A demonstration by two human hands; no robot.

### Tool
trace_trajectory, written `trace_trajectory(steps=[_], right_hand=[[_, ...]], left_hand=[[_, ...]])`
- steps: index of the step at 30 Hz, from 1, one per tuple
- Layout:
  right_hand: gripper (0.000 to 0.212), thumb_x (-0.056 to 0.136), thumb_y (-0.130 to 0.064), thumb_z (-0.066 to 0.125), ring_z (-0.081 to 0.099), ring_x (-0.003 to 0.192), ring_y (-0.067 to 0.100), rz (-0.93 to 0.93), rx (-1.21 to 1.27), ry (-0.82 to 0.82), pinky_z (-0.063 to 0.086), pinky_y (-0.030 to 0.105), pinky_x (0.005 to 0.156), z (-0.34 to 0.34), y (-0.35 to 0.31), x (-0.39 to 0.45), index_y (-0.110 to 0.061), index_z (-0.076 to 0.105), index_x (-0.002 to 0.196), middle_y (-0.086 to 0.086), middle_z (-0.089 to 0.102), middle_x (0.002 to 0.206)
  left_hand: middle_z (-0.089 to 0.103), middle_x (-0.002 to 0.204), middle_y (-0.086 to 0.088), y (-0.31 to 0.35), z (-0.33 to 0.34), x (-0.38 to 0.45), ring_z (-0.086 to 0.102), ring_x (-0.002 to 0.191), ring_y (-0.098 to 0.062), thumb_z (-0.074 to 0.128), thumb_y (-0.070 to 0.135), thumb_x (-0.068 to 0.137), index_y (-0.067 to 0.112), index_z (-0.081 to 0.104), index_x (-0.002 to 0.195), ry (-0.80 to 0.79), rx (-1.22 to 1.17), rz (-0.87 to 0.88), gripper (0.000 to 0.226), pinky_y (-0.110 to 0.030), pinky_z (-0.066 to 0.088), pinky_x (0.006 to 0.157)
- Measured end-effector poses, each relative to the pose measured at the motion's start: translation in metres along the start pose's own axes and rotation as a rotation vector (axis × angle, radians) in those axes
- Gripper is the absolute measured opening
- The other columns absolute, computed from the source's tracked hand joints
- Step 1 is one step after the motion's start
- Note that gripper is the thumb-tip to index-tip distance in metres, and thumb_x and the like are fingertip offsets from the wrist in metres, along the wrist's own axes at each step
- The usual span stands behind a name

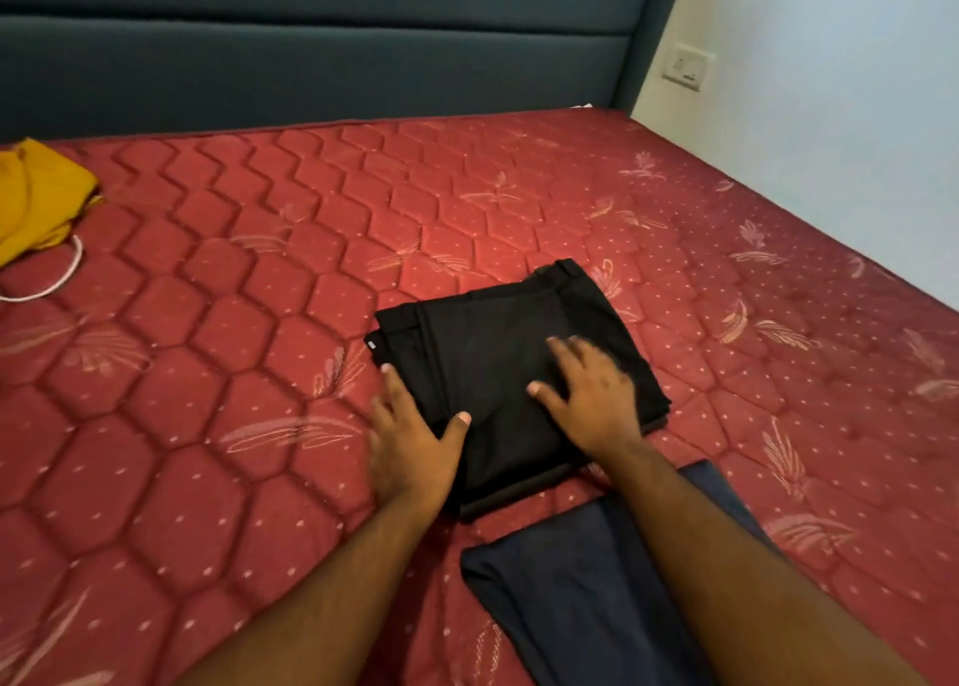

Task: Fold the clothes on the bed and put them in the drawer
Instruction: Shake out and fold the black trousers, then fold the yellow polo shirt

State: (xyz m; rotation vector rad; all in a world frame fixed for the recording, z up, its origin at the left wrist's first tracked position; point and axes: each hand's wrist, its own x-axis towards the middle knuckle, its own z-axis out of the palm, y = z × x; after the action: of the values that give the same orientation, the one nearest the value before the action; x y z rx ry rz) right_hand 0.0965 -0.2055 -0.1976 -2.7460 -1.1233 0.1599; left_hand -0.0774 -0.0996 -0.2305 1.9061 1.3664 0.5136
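On the red mattress, we press the folded black trousers flat: our left hand lies along their left edge, our right hand rests spread on top, fingers straight, gripping nothing. Just nearer than the trousers lies a navy garment; far left, a yellow one.

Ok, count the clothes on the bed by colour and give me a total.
Black: 1, the folded black garment under both hands
Navy: 1, the navy garment nearest the camera
Yellow: 1, the crumpled yellow garment at the far left
Total: 3
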Motion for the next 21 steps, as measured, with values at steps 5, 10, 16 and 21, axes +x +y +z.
trace_trajectory(steps=[5, 10, 16, 21], right_hand=[[0.073, 0.086, -0.075, 0.031, 0.008, 0.149, 0.025, -0.052, -0.085, -0.093, 0.006, 0.06, 0.114, -0.002, -0.048, 0.005, -0.038, 0.028, 0.148, -0.004, 0.015, 0.161], [0.081, 0.078, -0.08, 0.023, 0.016, 0.147, 0.02, -0.505, -0.023, -0.068, 0.009, 0.053, 0.116, 0.014, -0.191, 0.028, -0.031, 0.051, 0.136, -0.002, 0.031, 0.155], [0.08, 0.072, -0.074, 0.018, 0.037, 0.136, 0.024, -0.797, -0.06, -0.216, 0.031, 0.047, 0.11, 0.105, -0.386, 0.089, -0.028, 0.06, 0.122, 0.003, 0.049, 0.138], [0.046, 0.086, -0.037, 0.04, 0.047, 0.127, 0.032, -0.905, 0.128, -0.237, 0.04, 0.045, 0.104, 0.149, -0.509, 0.145, -0.015, 0.063, 0.119, 0.014, 0.054, 0.133]], left_hand=[[0.021, 0.159, 0.0, -0.062, -0.062, 0.028, 0.023, 0.144, -0.028, 0.04, 0.074, 0.086, 0.035, 0.009, 0.154, -0.096, 0.508, 0.255, 0.085, -0.052, 0.025, 0.109], [0.008, 0.163, -0.011, -0.157, -0.186, 0.13, 0.006, 0.149, -0.034, 0.04, 0.065, 0.091, 0.026, 0.007, 0.156, 0.026, 0.767, 0.201, 0.083, -0.057, 0.01, 0.116], [0.005, 0.162, -0.018, -0.245, -0.263, 0.239, 0.003, 0.15, -0.033, 0.031, 0.062, 0.096, 0.012, 0.008, 0.156, 0.1, 0.684, -0.068, 0.082, -0.046, 0.004, 0.122], [0.038, 0.15, -0.022, -0.266, -0.243, 0.239, 0.035, 0.14, -0.038, 0.021, 0.065, 0.086, 0.01, 0.041, 0.146, 0.235, 0.64, -0.052, 0.084, -0.048, 0.017, 0.118]])
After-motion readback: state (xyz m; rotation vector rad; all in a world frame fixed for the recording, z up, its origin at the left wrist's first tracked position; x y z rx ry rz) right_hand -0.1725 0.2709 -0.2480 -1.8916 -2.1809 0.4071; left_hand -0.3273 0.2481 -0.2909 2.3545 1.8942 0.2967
